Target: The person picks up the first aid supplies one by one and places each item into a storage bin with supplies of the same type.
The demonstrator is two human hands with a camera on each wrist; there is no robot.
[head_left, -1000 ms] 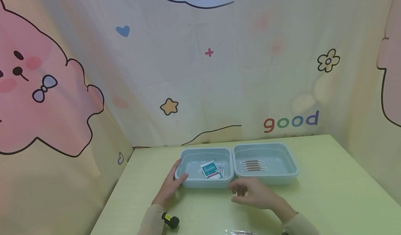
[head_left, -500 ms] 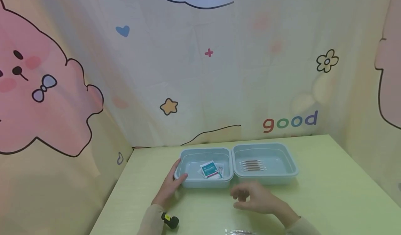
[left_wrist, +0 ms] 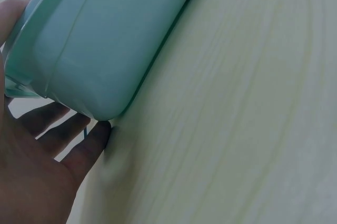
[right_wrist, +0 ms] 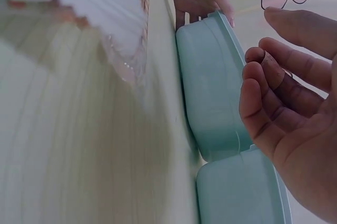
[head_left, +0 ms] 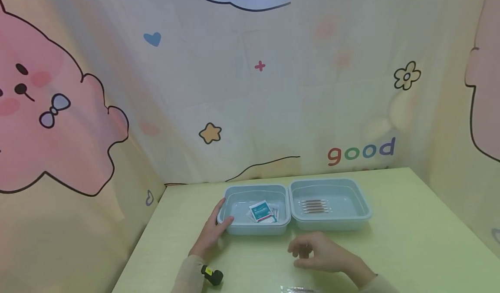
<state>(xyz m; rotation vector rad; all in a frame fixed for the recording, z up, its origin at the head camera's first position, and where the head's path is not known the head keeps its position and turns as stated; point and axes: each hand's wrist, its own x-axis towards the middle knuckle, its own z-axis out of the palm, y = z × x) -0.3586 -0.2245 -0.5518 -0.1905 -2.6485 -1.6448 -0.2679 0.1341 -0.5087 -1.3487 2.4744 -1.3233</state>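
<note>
Two pale blue plastic bins stand side by side at the back of the table in the head view. At the left bin (head_left: 255,229), my left hand (head_left: 211,232) holds the near left corner, thumb over the rim and fingers along the outer side. Small sachets (head_left: 261,210), the top one teal and white, lie in that bin. Several cotton swabs (head_left: 314,206) lie in a row inside the right bin (head_left: 332,225). My right hand (head_left: 320,253) hovers in front of the bins, fingers loosely curled, holding nothing.
A clear plastic packet (head_left: 298,289) pokes in at the bottom edge of the head view; its crimped edge (right_wrist: 105,23) shows blurred in the right wrist view. A black device (head_left: 212,276) sits at my left wrist. A patterned curtain (head_left: 254,110) hangs behind the table.
My right hand has drawn back from the bins toward the near side of the table. My left hand, the bins and their contents stay where they were.
</note>
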